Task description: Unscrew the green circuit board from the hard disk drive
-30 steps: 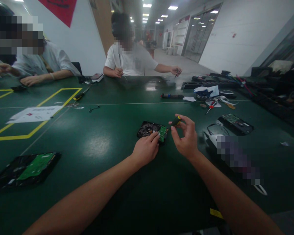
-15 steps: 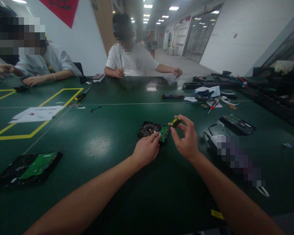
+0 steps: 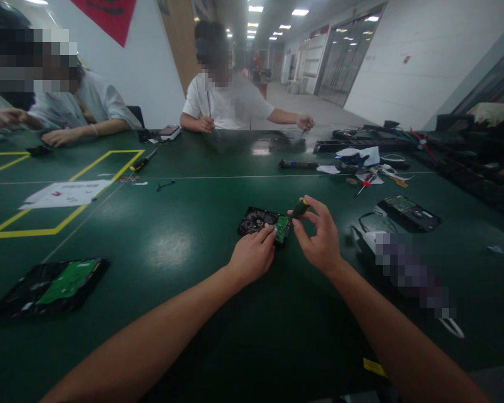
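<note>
A hard drive [image 3: 258, 216] with a green circuit board lies on the table in front of me, board side up. My left hand [image 3: 252, 252] steadies it, fingers pressed on the near side of the board. In my right hand [image 3: 320, 232] is a screwdriver [image 3: 299, 209] with a dark and yellow handle, pinched between thumb and fingertips. The screwdriver slants down to the left, its tip end at the right edge of the circuit board. Whether the tip sits in a screw is too small to tell.
Another hard drive [image 3: 52, 285] lies at the left, a third [image 3: 409, 212] at the right beside a pixelated pouch-like item [image 3: 411, 268]. Farther back are a second screwdriver [image 3: 143, 161], paper sheets [image 3: 65, 193] and a red-handled screwdriver [image 3: 366, 182]. Co-workers sit across the table.
The screwdriver handle has turned in my right fingers, its yellow patches now mostly out of sight. My left hand and the hard drive stay in place.
</note>
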Tool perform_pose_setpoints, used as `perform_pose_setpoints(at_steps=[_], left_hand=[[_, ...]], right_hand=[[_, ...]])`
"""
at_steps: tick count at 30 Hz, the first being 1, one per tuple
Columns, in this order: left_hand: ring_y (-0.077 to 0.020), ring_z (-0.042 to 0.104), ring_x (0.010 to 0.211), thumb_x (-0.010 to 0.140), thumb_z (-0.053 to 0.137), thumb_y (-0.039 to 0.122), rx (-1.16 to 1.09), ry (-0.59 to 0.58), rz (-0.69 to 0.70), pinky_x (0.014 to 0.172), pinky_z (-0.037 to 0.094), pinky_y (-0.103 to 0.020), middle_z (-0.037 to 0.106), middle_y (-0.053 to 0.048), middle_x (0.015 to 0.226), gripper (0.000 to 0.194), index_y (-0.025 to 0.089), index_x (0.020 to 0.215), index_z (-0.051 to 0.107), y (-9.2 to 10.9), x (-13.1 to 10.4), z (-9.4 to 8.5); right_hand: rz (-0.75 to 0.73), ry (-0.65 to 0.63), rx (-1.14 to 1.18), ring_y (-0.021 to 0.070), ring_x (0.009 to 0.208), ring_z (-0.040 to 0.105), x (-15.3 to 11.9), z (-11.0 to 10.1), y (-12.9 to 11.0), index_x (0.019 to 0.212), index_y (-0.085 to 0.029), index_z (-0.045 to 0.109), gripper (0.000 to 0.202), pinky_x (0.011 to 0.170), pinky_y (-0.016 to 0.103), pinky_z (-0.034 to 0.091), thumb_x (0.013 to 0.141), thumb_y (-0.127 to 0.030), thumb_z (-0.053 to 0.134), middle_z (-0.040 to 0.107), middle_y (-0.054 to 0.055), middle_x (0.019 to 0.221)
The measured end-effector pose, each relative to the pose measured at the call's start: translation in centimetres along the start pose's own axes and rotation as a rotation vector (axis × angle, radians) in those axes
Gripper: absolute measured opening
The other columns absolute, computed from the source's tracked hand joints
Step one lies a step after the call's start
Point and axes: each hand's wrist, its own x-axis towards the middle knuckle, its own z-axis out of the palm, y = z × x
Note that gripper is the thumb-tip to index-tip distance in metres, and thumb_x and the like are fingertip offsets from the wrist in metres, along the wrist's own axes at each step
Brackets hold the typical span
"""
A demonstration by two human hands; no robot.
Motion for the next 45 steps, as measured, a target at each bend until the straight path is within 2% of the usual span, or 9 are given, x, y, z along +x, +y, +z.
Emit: perform_pose_setpoints(at_steps=[6,12,17,23,29,36,41,45], left_hand=[[-0.0316,0.069,0.122,0.102,0.051,0.025,0.000,-0.015,-0.004,0.100,0.061,-0.047,0.060,-0.016,0.150,0.045,0.013,0.145,0.057,-0.07,-0.01,0.00],[-0.0322,0.069,0.123,0.103,0.050,0.025,0.005,-0.009,0.001,0.101,0.060,-0.047,0.061,-0.017,0.150,0.045,0.011,0.145,0.057,-0.08,-0.05,0.05],[-0.0318,0.069,0.122,0.101,0.053,0.024,-0.001,-0.010,-0.008,0.101,0.060,-0.047,0.061,-0.016,0.150,0.045,0.012,0.144,0.058,-0.01,-0.01,0.02],[-0.0317,0.070,0.120,0.102,0.052,0.025,0.006,-0.005,-0.004,0.100,0.061,-0.047,0.061,-0.016,0.149,0.044,0.012,0.143,0.059,-0.07,-0.07,0.03],[-0.0325,0.070,0.119,0.102,0.051,0.025,0.005,0.003,0.006,0.098,0.061,-0.049,0.061,-0.017,0.149,0.045,0.010,0.144,0.059,-0.12,-0.08,0.12],[-0.0324,0.070,0.120,0.102,0.052,0.025,0.003,0.003,0.005,0.099,0.061,-0.048,0.062,-0.017,0.149,0.044,0.011,0.143,0.059,-0.11,-0.04,0.13],[-0.0329,0.069,0.122,0.102,0.051,0.024,0.002,0.002,0.002,0.100,0.061,-0.049,0.061,-0.017,0.150,0.045,0.010,0.144,0.058,-0.07,-0.06,0.13],[-0.0325,0.070,0.122,0.103,0.051,0.025,0.007,-0.002,-0.003,0.100,0.061,-0.049,0.060,-0.017,0.151,0.044,0.011,0.144,0.058,-0.05,-0.06,0.19]], right_hand=[[-0.021,0.032,-0.100,0.0237,0.100,0.068,0.19,-0.31,-0.27,0.151,-0.039,0.046,0.069,0.082,0.047,0.070,0.091,-0.019,0.073,0.058,0.009,0.133],[-0.022,0.011,-0.071,0.0232,0.104,0.069,0.23,-0.25,-0.33,0.154,-0.038,0.042,0.068,0.088,0.048,0.068,0.095,-0.016,0.068,0.054,0.010,0.143],[-0.042,0.022,-0.106,0.0234,0.102,0.068,0.29,-0.30,-0.34,0.153,-0.037,0.044,0.071,0.082,0.045,0.069,0.092,-0.018,0.073,0.056,0.009,0.135],[-0.001,0.018,-0.029,0.0242,0.106,0.071,0.13,0.02,-0.29,0.155,-0.036,0.040,0.066,0.092,0.050,0.068,0.096,-0.016,0.064,0.053,0.011,0.146],[0.000,0.045,-0.085,0.0253,0.106,0.069,0.06,0.00,-0.13,0.153,-0.037,0.043,0.069,0.085,0.047,0.068,0.093,-0.020,0.072,0.056,0.010,0.138],[0.004,-0.011,-0.030,0.0259,0.114,0.070,-0.05,-0.04,0.06,0.159,-0.039,0.036,0.072,0.099,0.052,0.066,0.097,-0.013,0.060,0.048,0.010,0.151],[-0.003,0.027,-0.071,0.0249,0.104,0.070,0.01,-0.13,-0.13,0.156,-0.039,0.042,0.072,0.086,0.048,0.069,0.093,-0.016,0.070,0.053,0.010,0.141],[0.011,0.010,-0.055,0.0257,0.108,0.071,0.01,-0.15,-0.14,0.156,-0.038,0.040,0.071,0.092,0.050,0.068,0.095,-0.016,0.066,0.053,0.011,0.146]])
